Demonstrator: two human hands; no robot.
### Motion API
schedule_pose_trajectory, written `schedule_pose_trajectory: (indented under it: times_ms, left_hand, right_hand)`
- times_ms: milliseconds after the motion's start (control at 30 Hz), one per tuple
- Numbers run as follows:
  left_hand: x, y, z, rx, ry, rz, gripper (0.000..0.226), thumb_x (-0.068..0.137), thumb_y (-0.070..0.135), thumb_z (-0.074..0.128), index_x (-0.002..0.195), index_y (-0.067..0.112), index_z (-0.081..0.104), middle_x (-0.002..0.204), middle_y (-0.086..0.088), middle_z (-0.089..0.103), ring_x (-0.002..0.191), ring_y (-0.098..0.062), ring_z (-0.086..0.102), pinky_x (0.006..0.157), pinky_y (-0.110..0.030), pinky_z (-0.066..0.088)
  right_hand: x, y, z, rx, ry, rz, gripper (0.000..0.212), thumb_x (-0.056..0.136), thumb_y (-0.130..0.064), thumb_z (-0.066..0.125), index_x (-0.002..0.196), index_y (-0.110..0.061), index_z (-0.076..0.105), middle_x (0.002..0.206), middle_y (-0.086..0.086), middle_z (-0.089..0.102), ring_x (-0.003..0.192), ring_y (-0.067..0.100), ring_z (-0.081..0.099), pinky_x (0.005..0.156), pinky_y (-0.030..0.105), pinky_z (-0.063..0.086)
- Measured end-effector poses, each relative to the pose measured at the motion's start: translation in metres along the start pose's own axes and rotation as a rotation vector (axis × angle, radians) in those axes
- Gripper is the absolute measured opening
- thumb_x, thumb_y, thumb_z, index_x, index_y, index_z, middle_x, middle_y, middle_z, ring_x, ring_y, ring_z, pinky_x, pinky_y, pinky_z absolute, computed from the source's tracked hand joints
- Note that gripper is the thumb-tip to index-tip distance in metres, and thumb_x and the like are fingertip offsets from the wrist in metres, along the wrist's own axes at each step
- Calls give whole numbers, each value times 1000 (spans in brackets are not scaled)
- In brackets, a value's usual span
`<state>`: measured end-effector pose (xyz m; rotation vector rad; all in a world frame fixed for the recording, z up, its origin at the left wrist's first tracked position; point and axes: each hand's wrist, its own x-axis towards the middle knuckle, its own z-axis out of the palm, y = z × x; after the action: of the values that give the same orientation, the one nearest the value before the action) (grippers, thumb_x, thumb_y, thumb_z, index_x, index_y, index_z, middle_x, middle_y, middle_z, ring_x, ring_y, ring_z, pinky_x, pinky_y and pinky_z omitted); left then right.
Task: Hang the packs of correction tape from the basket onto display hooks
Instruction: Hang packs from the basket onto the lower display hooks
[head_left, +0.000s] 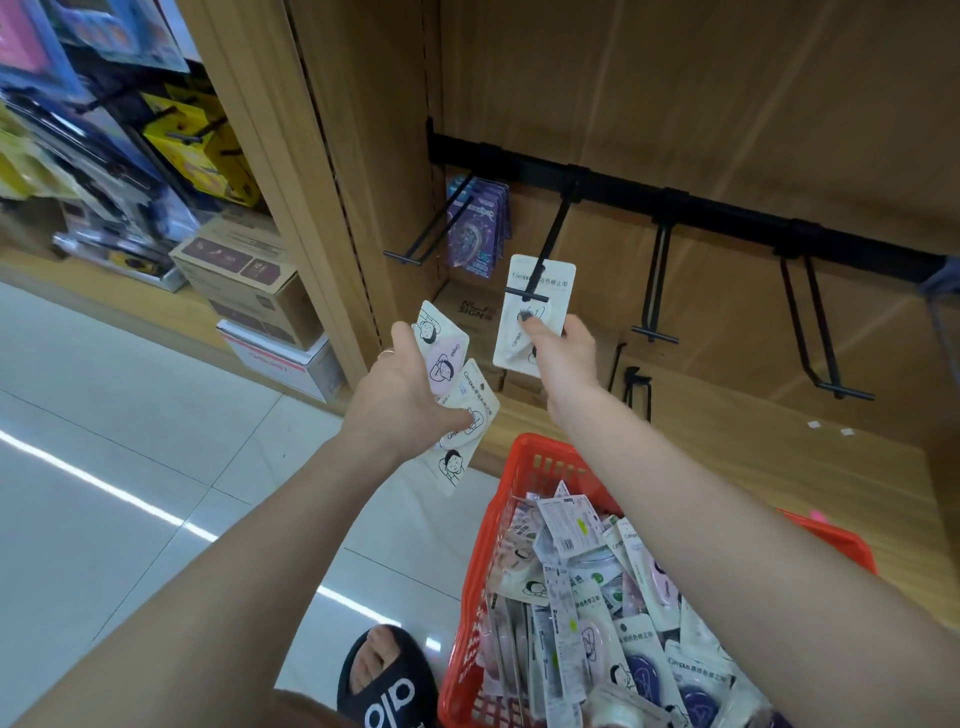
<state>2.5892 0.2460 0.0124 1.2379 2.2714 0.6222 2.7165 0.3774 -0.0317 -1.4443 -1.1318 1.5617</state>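
Pale glossy floor tiles (130, 415) lay underfoot, and nearest the person an orange plastic basket (524, 467) sat heaped with white card packs of correction tape (597, 597) beside a black slide sandal (387, 686). Farther out, the left hand (400, 400) gripped a fanned bunch of white packs with cartoon faces (457, 395), thumb pressed over them, while the right hand (561, 353) pinched a single white pack (532, 312) with its top at the tip of a black metal display hook (550, 234). Beyond, more black hooks (657, 280) hung from a black rail (727, 210) on the wooden back panel (675, 78), one holding purple packs (478, 228).
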Motion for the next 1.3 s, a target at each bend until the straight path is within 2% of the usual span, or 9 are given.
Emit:
schedule_pose_trajectory:
  times_ms: [133,233,400,567,733,867,1000,1200,1300]
  left_hand:
    - [4,10,4,-62,-39,21,79,66,37,98,105,22,31,113,-5,66,96,-27,69,75,-49,61]
    - [7,19,4,-108,-51,70,76,68,35,97,105,23,31,115,-1,67,96,-23,70,68,-45,63]
    - [7,30,-2,-217,-109,24,71,72,30,95,108,21,35,112,7,67,89,-12,71,50,-30,61]
    - [4,35,-4,-266,-179,30,69,74,29,94,112,20,37,114,9,67,87,-11,72,47,-27,59]
    - [1,35,-1,-239,-229,75,72,71,29,95,116,25,38,112,10,67,97,-15,69,53,-38,62]
    - [-4,36,2,-224,-310,138,75,66,33,95,119,27,43,106,11,68,95,-11,71,66,-48,64]
    - [-11,38,5,-230,-361,185,74,64,34,97,119,32,49,109,14,69,99,-7,71,82,-45,63]
    - [-12,43,2,-292,-384,128,57,71,24,96,112,26,56,108,10,74,94,-7,75,78,-38,65]
    - [-14,45,0,-332,-377,98,48,77,21,91,112,22,59,111,9,72,90,-12,77,75,-42,65]
  right_hand:
    - [38,-18,16,78,75,48,28,98,-30,71,121,-16,63,104,-7,69,96,18,65,83,29,51]
    - [63,-30,24,165,91,116,74,90,-47,77,150,-12,48,140,3,62,125,27,62,110,43,50]
    - [92,-35,24,184,116,183,58,84,-51,82,121,-13,60,120,6,73,103,25,73,70,33,55]
    - [81,-26,8,111,38,238,96,68,-64,82,147,-23,45,138,-1,56,123,28,58,110,46,43]
    - [10,-15,-27,89,-270,193,36,86,-39,71,109,-11,68,106,8,74,95,25,70,84,41,55]
    - [-27,-9,-58,-67,-476,98,43,81,-23,79,120,-9,67,113,15,76,106,37,74,90,53,57]
    - [-43,-8,-81,15,-469,108,35,93,-9,75,124,-6,61,114,17,76,99,33,76,84,48,60]
    - [-53,2,-107,184,-317,148,20,92,-8,75,101,-6,57,119,19,75,100,29,75,81,40,59]
    - [-58,6,-122,136,-285,113,28,90,-3,76,111,-3,58,120,16,75,109,29,74,87,39,59]
